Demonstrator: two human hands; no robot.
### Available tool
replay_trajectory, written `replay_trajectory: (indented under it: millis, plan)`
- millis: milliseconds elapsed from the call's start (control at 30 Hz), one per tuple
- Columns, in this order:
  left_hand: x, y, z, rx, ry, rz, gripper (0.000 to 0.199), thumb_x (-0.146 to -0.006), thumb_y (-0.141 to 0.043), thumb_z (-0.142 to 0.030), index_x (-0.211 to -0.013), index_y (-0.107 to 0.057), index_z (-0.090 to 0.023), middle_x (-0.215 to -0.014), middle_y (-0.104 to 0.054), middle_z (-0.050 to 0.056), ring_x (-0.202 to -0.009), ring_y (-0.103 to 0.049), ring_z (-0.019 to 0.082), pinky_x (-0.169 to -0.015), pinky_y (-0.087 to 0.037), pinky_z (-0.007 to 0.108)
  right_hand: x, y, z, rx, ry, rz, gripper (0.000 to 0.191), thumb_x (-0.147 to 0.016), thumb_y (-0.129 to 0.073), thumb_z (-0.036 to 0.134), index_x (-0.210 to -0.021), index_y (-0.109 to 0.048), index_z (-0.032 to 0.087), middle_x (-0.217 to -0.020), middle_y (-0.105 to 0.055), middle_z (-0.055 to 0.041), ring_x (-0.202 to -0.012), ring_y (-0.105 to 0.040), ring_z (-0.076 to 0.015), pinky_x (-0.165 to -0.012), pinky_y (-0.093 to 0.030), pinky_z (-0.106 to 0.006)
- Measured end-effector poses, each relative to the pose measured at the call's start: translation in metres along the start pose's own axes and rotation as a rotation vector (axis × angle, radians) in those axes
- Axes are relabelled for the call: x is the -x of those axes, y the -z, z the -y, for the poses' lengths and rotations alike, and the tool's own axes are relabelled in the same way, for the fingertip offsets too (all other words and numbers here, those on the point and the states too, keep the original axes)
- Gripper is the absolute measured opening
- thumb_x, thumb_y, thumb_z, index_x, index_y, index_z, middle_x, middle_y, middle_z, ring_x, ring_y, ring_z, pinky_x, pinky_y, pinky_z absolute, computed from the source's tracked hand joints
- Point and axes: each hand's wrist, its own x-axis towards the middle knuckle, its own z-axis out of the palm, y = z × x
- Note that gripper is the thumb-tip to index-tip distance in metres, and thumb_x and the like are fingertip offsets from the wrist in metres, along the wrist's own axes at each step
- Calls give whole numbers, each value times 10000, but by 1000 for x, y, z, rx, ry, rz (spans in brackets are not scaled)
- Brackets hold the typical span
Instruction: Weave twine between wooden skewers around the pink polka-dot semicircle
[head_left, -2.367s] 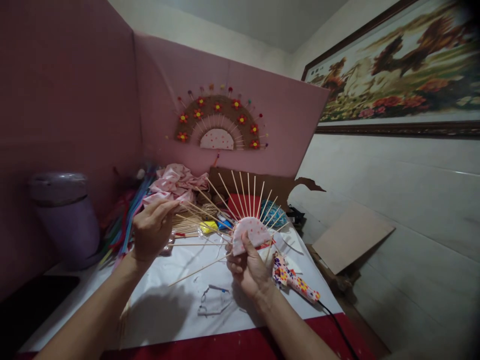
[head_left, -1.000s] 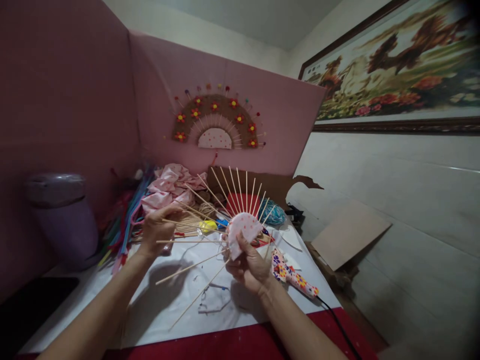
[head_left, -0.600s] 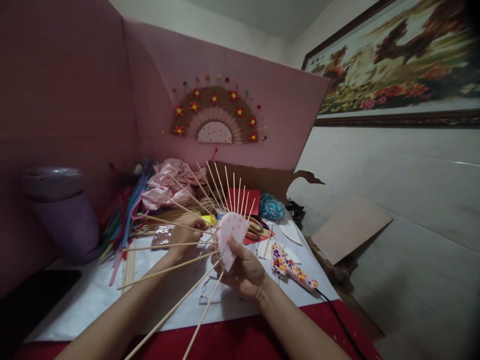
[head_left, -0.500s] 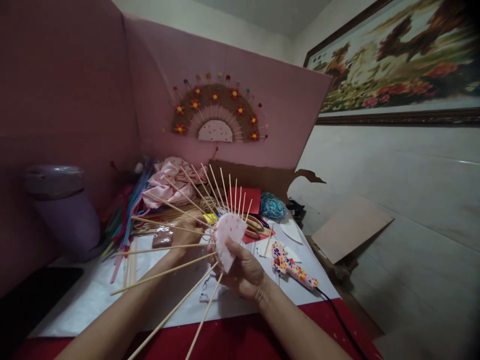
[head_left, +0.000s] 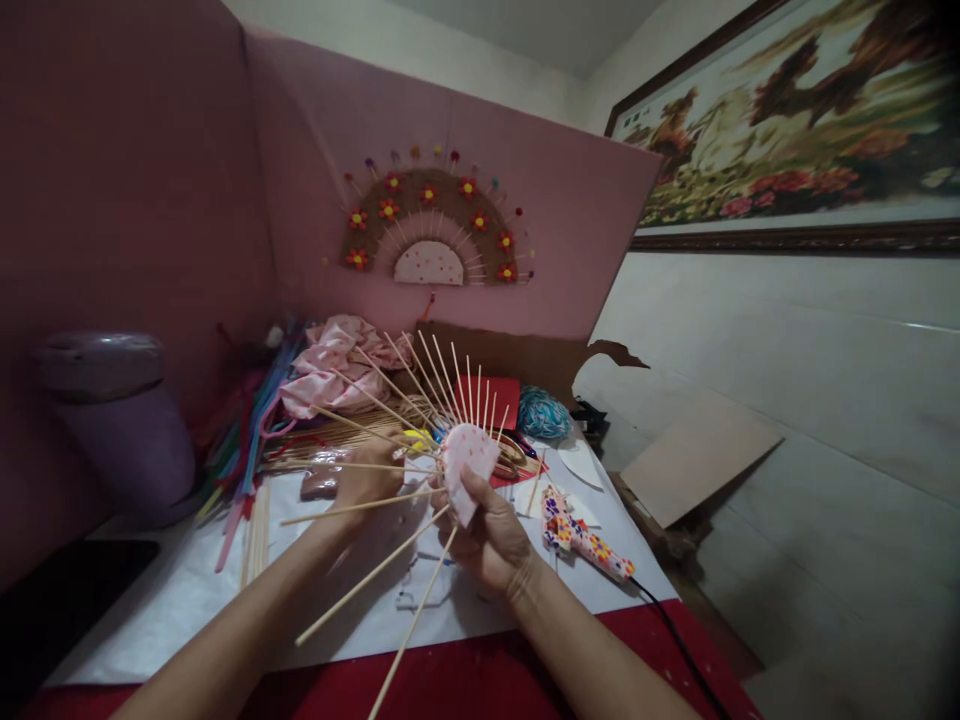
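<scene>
A pink, red-dotted half-disc [head_left: 471, 462] with thin wooden sticks [head_left: 375, 572] fanning out from its curved edge is in my right hand [head_left: 489, 535]. The thumb lies on the front of the half-disc and the fingers are behind it. Left of it, my left hand [head_left: 371, 470] is closed behind the sticks, near a small yellow item [head_left: 417, 440]. What its fingers hold, if anything, is hidden. A flower-patterned glue gun [head_left: 585, 540] with a black cable lies on the white table cover to the right.
Bunched pink cloth [head_left: 341, 365], coloured strips [head_left: 259, 420], loose sticks and blue yarn [head_left: 544, 412] lie at the back. A purple tumbler [head_left: 124, 430] stands left. A finished fan-shaped decoration [head_left: 429, 215] hangs on the pink board. Brown cardboard [head_left: 510, 360] stands behind the yarn.
The half-disc and its sticks have turned and shifted slightly right in my right hand. My left hand has moved slightly, with a little more space between it and the half-disc.
</scene>
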Motion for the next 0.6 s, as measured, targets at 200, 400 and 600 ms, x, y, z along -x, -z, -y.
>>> replay_trajectory:
  millis: [200, 400, 600]
  plan:
    - [-3, 19, -27, 578, 249, 312, 382, -651, -498, -100, -1012, -589, -183, -579, -596, -16, -429, -497, 97, -362, -310, 192, -2, 7, 7, -9, 42, 64, 295, -767, -573, 293, -947, -536, 62, -624, -592, -11, -396, -430, -24, -292, -239, -99]
    - [0, 17, -32, 831, 247, 381, 244, -647, -660, -237, -883, -653, -178, -760, -662, 45, -601, -577, 131, -517, -431, 252, -3, 9, 9, -41, 49, 1, 229, -745, -600, 281, -850, -543, 86, -616, -598, -18, -398, -427, -29, -288, -219, -101]
    - [0, 18, -34, 750, 226, 418, 201, -670, -649, -318, -759, -685, -142, -520, -573, 2, -417, -467, 75, -375, -329, 198, -3, 11, 11, -49, 39, 39, 278, -766, -567, 306, -896, -546, 61, -616, -606, -29, -384, -419, -24, -286, -219, -103]
